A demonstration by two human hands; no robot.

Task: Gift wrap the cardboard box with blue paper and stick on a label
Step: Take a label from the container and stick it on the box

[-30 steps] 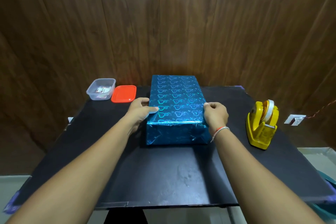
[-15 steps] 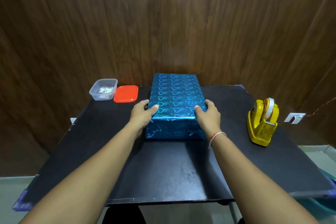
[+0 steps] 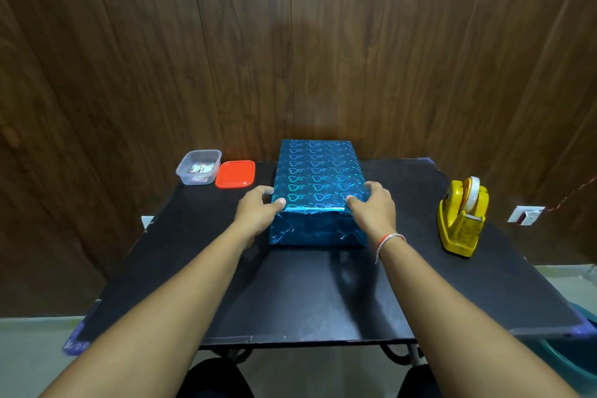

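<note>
Hands unchanged, left hand [image 3: 256, 210] and right hand [image 3: 374, 208] fingers still clamped on wrapped box [image 3: 318, 184] sides

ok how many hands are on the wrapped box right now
2. The left hand grips the wrapped box at its near-left corner; the right hand grips the near-right corner. None hidden.

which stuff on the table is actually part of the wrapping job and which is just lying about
Part of the job:
wrapped box, held at its near corners by the left hand and right hand
tape dispenser
clear tub, small packets inside, possibly labels

Lying about:
red lid
wall socket
</note>
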